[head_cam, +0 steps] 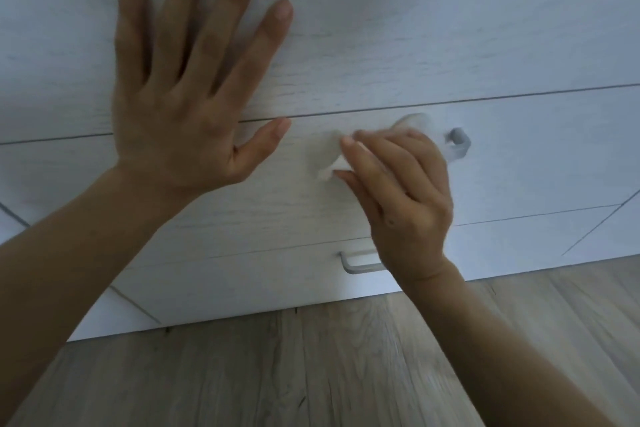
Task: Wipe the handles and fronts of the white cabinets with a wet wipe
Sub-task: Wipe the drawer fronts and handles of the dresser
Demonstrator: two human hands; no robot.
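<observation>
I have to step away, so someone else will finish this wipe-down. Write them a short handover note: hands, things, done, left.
Left hand: open, flat on the upper drawer front, bracing.
Right hand: shut on the wet wipe, wrapped around the middle drawer's handle; only its right end shows.
Done: cannot tell from the picture which fronts are already wiped.
Left: finish this handle, then the lower handle, partly hidden behind the right wrist, and the drawer fronts around them.

The cabinet fronts [381, 45] look matt white with faint wood grain, the handles [459, 142] smooth grey metal, the floor [311, 357] grained wood.
</observation>
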